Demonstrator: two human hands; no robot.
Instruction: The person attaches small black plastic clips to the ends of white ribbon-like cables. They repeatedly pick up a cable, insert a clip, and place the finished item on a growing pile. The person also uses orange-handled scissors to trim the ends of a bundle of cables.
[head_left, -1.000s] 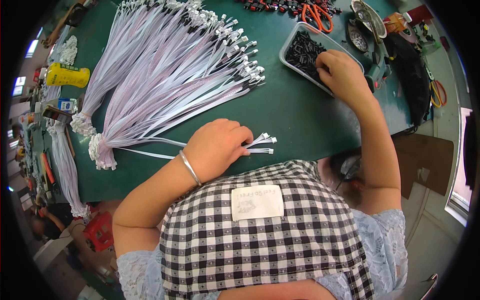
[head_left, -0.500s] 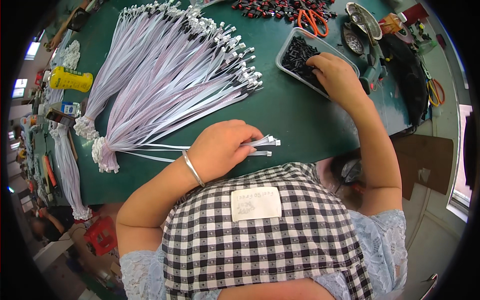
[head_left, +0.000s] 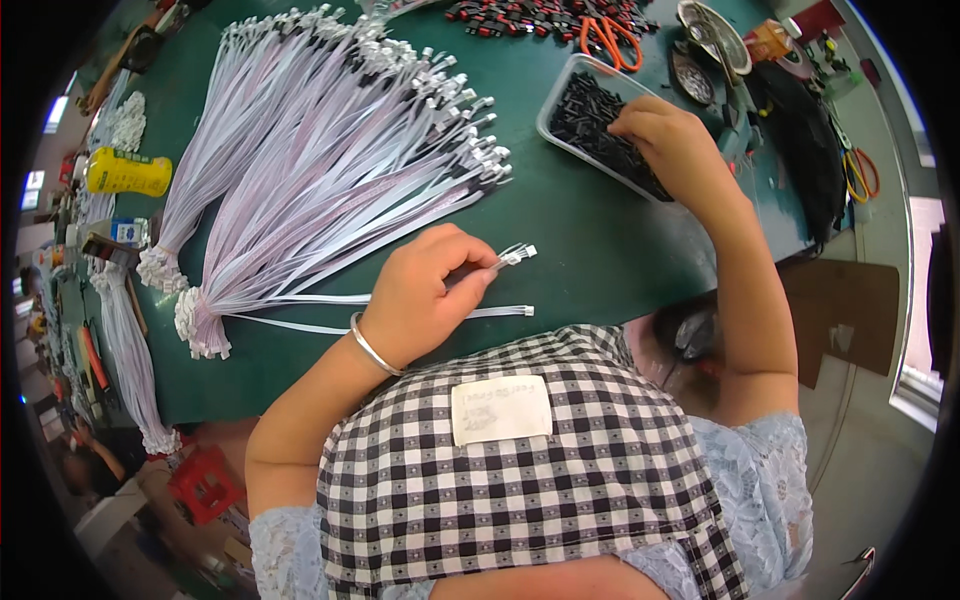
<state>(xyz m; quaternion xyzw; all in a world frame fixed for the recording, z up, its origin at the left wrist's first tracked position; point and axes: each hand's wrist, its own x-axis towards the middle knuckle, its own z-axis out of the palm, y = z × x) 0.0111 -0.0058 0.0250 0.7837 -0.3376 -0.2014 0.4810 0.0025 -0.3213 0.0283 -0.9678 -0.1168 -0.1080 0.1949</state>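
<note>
My left hand [head_left: 432, 292] pinches a thin white flat cable between thumb and fingertips. The cable's white connector [head_left: 529, 251] and its split wires stick out to the right. Another cable end [head_left: 515, 311] lies on the green table just below that hand. At the right, my right hand [head_left: 668, 145] reaches over a clear plastic tub [head_left: 548, 118], fingers closed at the short black tubes [head_left: 588, 112] in it. What those fingertips hold, if anything, is too small to make out. A large fanned bundle of white and pinkish flat cables [head_left: 330, 200] spreads left of my hands.
Orange-handled scissors [head_left: 610, 42] lie beyond the tub, beside a pile of red and black parts [head_left: 540, 14]. Metal dishes [head_left: 716, 38] stand at the far right. A yellow bottle [head_left: 128, 173] lies left of the cables. The table [head_left: 570, 260] runs between my hands.
My left hand has lifted one cable end, raising and tilting its connector, while another end stays lower on the table. My right hand remains in the tub, its fingers slightly shifted.
</note>
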